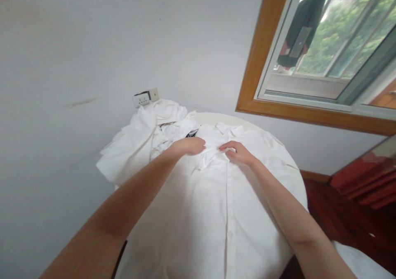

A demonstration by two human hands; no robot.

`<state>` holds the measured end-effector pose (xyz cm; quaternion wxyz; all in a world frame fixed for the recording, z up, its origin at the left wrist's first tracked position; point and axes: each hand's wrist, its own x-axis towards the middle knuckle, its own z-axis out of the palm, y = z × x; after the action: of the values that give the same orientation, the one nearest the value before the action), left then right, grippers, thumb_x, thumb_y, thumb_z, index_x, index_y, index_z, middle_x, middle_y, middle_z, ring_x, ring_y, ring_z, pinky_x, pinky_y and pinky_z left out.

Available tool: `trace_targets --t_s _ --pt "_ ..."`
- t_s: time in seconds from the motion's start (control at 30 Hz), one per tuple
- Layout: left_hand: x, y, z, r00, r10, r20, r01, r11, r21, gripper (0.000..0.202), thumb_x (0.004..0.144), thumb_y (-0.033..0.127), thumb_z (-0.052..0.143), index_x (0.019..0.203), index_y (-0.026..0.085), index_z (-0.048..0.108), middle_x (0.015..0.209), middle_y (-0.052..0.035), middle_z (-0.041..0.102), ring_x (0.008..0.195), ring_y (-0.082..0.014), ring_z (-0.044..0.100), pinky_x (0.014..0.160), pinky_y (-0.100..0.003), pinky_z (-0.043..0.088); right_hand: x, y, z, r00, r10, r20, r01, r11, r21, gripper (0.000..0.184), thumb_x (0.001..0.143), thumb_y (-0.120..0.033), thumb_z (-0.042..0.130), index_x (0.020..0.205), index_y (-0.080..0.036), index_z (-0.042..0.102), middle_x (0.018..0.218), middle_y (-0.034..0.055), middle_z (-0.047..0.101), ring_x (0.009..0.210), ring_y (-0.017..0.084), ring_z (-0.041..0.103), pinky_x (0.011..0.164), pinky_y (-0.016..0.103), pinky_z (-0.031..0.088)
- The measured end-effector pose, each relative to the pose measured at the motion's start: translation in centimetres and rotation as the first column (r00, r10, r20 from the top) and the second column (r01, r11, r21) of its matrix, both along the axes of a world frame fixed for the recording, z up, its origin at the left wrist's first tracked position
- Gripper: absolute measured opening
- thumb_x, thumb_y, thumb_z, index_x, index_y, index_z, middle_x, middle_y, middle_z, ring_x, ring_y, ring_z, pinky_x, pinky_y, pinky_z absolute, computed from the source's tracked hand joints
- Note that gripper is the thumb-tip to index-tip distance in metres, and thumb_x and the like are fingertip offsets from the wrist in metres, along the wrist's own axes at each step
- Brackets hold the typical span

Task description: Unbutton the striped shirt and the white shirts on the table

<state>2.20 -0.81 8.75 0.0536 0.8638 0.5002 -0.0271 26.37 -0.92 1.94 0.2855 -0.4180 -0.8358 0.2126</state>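
A white button-up shirt [201,204] lies spread over the round table, its button placket running toward me and its collar end at the far side. My left hand [195,145] is closed on the shirt's cloth left of the placket, its fingertips partly hidden. Just across from it, my right hand [239,153] pinches the cloth beside the placket between thumb and fingers. Between the two hands the fabric is bunched into small folds.
A heap of crumpled white clothes [133,143] sits at the table's left, against the wall. The white round table's rim [301,184] shows at right. Wall sockets [142,100] are behind the heap. A wood-framed window [247,85] and a red curtain [368,176] stand to the right.
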Motion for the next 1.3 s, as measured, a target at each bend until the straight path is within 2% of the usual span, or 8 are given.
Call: trace_targets --t_s 0.2,0.37,0.5,0.6,0.7,0.9,1.13,1.3 --pt "2.4 -1.7 -0.9 0.981 0.04 0.189 0.023 0.949 -0.316 0.033 0.093 0.031 0.039 0.107 0.015 0.065 0.118 -0.0099 0.067 0.102 -0.019 0.062 0.085 -0.026 0.046 1.3 -0.8 1.6 0.984 0.146 0.097 -0.118 0.96 -0.255 0.041 0.064 -0.014 0.064 0.101 -0.026 0.074 0.106 0.0004 0.072 0.099 0.024 0.063 0.093 0.035 0.045" --pt "2.4 -4.5 -1.5 0.814 0.271 0.514 0.236 0.653 -0.719 0.034 0.093 0.037 0.043 0.114 0.019 0.062 0.107 -0.0058 0.071 0.098 -0.0181 0.065 0.076 -0.025 0.05 3.0 0.7 1.8 0.996 0.032 0.087 -0.031 0.999 -0.011 0.025 0.066 -0.007 0.056 0.078 -0.02 0.074 0.088 0.0046 0.069 0.088 0.02 0.062 0.088 0.033 0.046" --pt "1.7 -4.4 -1.1 0.874 0.264 0.409 0.182 0.602 -0.778 0.044 0.091 0.056 0.04 0.104 0.023 0.066 0.101 -0.0036 0.072 0.085 -0.0171 0.067 0.07 -0.024 0.051 5.1 1.6 2.0 0.984 -0.164 0.072 0.16 0.985 0.064 0.032 0.061 0.001 0.048 0.072 -0.018 0.071 0.092 0.0054 0.067 0.091 0.019 0.06 0.089 0.03 0.044" --pt "1.4 -2.4 -1.7 0.914 0.268 0.306 -0.033 0.798 -0.602 0.061 0.093 0.06 0.025 0.094 0.014 0.065 0.092 -0.0095 0.072 0.079 -0.0188 0.068 0.071 -0.028 0.052 6.0 1.7 1.8 0.949 -0.213 0.233 0.243 0.964 -0.111 0.031 0.062 0.002 0.047 0.064 -0.02 0.069 0.076 0.0026 0.069 0.08 0.019 0.062 0.08 0.028 0.045" --pt "1.1 0.3 -3.6 0.942 0.167 0.292 -0.17 0.985 -0.014 0.043 0.096 0.044 0.032 0.101 0.014 0.063 0.098 -0.012 0.07 0.096 -0.0224 0.065 0.088 -0.035 0.048 5.7 1.4 1.5 0.939 -0.214 0.271 0.265 0.949 -0.17 0.032 0.069 -0.001 0.048 0.074 -0.022 0.072 0.08 0.001 0.072 0.079 0.018 0.063 0.076 0.026 0.045" --pt "0.0 3.1 -9.1 0.993 -0.039 0.115 0.011 0.97 0.242 0.052 0.09 0.039 0.047 0.137 0.017 0.046 0.146 -0.0128 0.042 0.136 -0.0252 0.037 0.112 -0.039 0.029 4.8 0.8 1.4 0.893 -0.357 0.274 0.431 0.855 -0.29 0.04 0.086 -0.033 0.057 0.123 -0.019 0.059 0.079 0.0077 0.072 0.056 0.017 0.063 0.065 0.029 0.049" --pt "-0.9 2.8 -11.6 0.989 0.076 0.128 -0.116 0.935 0.335 0.05 0.096 0.038 0.029 0.139 0.021 0.046 0.148 -0.0112 0.04 0.138 -0.0238 0.035 0.114 -0.041 0.025 4.2 0.7 1.4 0.871 -0.2 0.45 0.444 0.714 -0.542 0.055 0.068 -0.068 0.066 0.069 -0.014 0.063 0.055 0.0091 0.064 0.049 0.019 0.061 0.051 0.029 0.049" --pt "-0.8 2.8 -11.6 0.986 0.094 0.134 -0.138 0.92 0.366 0.049 0.096 0.037 0.03 0.138 0.021 0.047 0.146 -0.0118 0.043 0.137 -0.0237 0.036 0.113 -0.041 0.027 4.7 0.7 1.6 0.941 -0.277 0.192 0.333 0.682 -0.651 0.056 0.053 -0.066 0.077 0.07 -0.014 0.063 0.073 0.01 0.069 0.063 0.019 0.064 0.053 0.027 0.052"
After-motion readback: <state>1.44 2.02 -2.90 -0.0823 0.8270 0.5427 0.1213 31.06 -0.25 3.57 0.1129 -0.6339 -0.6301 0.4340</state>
